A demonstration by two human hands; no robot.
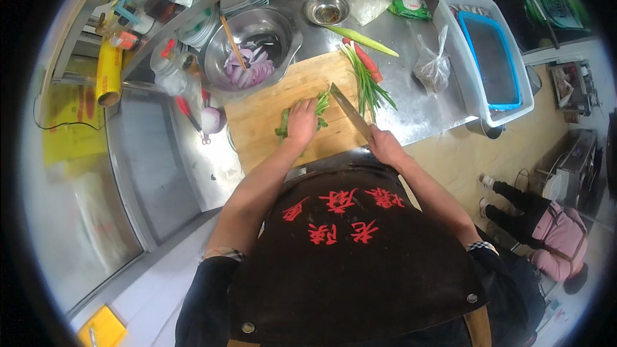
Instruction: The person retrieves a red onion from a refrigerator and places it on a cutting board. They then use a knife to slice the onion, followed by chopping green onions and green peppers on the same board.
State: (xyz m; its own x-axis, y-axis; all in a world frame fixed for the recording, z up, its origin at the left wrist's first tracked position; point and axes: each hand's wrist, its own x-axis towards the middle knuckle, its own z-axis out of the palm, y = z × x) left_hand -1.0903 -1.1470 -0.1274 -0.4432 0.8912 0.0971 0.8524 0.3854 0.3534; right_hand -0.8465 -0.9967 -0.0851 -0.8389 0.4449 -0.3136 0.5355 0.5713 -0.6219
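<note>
My left hand (302, 123) presses a bunch of leafy green herbs (322, 101) onto a wooden cutting board (270, 144). Stems poke out past the fingers toward the upper right, and leaves show on both sides of the palm. In my right hand (384, 144) is the handle of a kitchen knife (351, 112). Its blade slants up and left over the board, a short gap from the herb stems. Green scallions (365, 79) lie across the board's right edge, beside a red carrot or pepper (368, 62).
A steel bowl (295, 58) holds sliced red onion (248, 70) and chopsticks (233, 41). An onion piece (211, 120) and red-handled scissors (187, 110) lie left of the board. To the right are a tied plastic bag (432, 70) and a white tub (487, 91). Another person (549, 226) stands farther off.
</note>
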